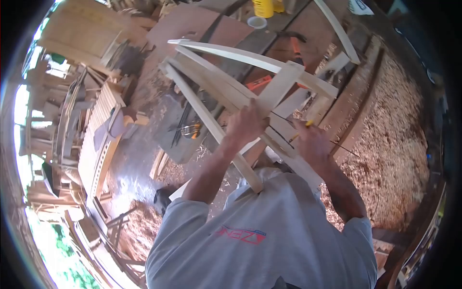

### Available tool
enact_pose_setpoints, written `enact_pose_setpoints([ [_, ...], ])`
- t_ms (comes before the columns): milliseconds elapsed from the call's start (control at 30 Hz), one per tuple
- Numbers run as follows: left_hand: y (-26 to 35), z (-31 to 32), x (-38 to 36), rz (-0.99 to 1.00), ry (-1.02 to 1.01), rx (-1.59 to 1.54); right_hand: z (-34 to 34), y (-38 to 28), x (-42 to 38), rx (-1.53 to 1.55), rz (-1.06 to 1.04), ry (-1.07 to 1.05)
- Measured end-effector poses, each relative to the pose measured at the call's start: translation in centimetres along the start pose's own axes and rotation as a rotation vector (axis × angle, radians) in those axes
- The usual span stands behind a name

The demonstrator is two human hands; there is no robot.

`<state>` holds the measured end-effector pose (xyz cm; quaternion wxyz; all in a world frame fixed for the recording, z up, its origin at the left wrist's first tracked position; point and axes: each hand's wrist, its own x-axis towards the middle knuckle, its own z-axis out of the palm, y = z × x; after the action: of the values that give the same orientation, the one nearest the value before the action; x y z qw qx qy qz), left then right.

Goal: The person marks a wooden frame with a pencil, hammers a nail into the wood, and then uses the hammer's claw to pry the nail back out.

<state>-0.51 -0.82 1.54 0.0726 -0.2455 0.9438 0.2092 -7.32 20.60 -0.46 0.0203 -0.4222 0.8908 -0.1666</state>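
Note:
A pale wooden frame (207, 123) of long tapered legs and cross boards lies across the bench and against my body. My left hand (246, 124) is closed on it, fingers curled over the wood beside a short wide board (284, 89). At the right, my right hand (312, 142) pinches a yellow pencil (309, 124), which points down toward the frame's lower boards. A thin dark rod or blade (344, 147) runs beneath that hand, its far end near my left fingers.
Orange-handled tools (296, 48) and a hammer-like dark head lie beyond the frame. A yellow container (263, 7) and a white cup (257, 22) stand at the back. Wood shavings (390, 144) heap on the right. Pliers (191, 130) lie left, near stacked timber (98, 127).

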Motion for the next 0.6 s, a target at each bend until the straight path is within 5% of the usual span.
enact_pose_setpoints([
  [100,0.6,0.0,0.0,0.092,0.0,-0.086,1.2,1.1,-0.4,0.036,-0.06,0.192],
  [167,0.7,-0.2,-0.1,0.098,0.005,-0.093,1.6,0.0,-0.8,0.176,0.096,0.235],
  [300,-0.3,0.9,0.5,0.198,-0.039,-0.088,0.1,-1.5,-1.1,0.161,0.262,0.081],
  [600,0.7,0.0,0.7,0.053,-0.078,-0.108,0.6,-0.7,-1.8,0.103,0.085,0.147],
])
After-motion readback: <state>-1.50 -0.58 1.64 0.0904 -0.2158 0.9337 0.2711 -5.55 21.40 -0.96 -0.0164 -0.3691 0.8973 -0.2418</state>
